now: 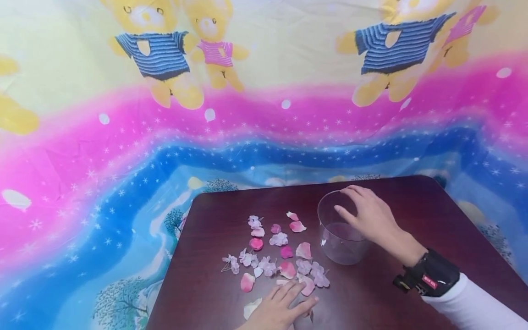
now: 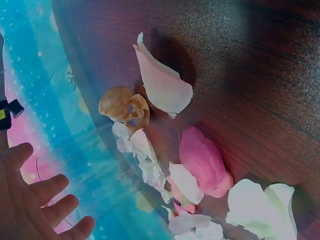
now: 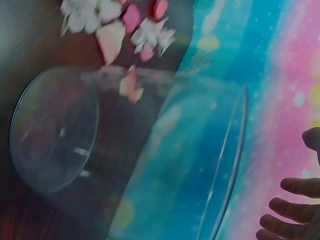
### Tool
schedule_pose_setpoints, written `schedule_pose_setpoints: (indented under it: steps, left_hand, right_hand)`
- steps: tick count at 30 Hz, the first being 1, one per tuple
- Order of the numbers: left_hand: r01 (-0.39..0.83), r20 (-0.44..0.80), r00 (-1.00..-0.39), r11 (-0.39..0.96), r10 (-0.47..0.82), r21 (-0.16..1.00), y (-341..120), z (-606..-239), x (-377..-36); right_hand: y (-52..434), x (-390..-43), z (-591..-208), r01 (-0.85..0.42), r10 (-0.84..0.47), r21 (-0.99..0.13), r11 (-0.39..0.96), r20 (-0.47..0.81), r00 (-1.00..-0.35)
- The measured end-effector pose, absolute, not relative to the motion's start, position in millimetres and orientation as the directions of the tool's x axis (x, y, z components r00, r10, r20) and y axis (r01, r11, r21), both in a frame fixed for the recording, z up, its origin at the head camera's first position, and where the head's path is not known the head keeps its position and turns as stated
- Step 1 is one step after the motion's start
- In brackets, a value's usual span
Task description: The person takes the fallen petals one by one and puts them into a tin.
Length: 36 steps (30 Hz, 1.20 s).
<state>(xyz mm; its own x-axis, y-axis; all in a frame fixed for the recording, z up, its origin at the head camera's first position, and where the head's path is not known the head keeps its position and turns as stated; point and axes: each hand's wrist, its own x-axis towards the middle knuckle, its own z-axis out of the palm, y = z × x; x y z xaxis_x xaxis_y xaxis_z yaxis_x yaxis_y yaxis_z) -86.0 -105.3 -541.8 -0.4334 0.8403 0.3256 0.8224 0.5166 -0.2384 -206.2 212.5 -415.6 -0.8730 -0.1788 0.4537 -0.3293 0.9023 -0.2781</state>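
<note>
A clear plastic tub [image 1: 340, 250] stands upright on the dark wooden table. My right hand [image 1: 369, 213] is at its far right rim with thumb and fingers spread; in the right wrist view those fingers [image 3: 290, 210] are apart from the rim. My left hand [image 1: 280, 307] hovers low over the near petals, fingers loosely extended and nothing gripped. In the left wrist view, a pale pink petal [image 2: 162, 85], a brown curled piece [image 2: 120, 106], a deep pink petal [image 2: 202, 160] and a white petal [image 2: 262, 210] lie near it.
Pink petals [image 1: 303, 250] and pale lilac blossoms [image 1: 278, 239] lie scattered left of the tub. The table [image 1: 433, 220] has rounded far corners. Behind it hangs a bright cloth [image 1: 264, 119] printed with bears. A black wrist strap [image 1: 437, 275] circles the right wrist.
</note>
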Motion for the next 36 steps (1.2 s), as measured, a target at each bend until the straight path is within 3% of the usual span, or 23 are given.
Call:
schedule_pose_setpoints:
  steps: [14, 25, 36]
  left_hand:
    - [0.837, 0.22, -0.48, 0.518, 0.849, -0.176, -101.4, -538.8, -83.0]
    - [0.823, 0.244, -0.479, 0.528, 0.843, -0.208, -101.0, -544.0, -84.3]
    - [0.827, 0.175, -0.504, 0.531, 0.846, -0.184, -98.6, -544.7, -84.4]
  right_hand:
    - [256.1, -240.2, -434.9, -0.168, -0.082, -0.243, 0.955, 0.331, -0.94]
    - [264.1, -257.4, -451.9, -0.152, -0.087, -0.233, 0.961, 0.267, -0.96]
    - [274.4, -267.9, -458.9, -0.164, -0.12, -0.21, 0.964, 0.207, -0.971]
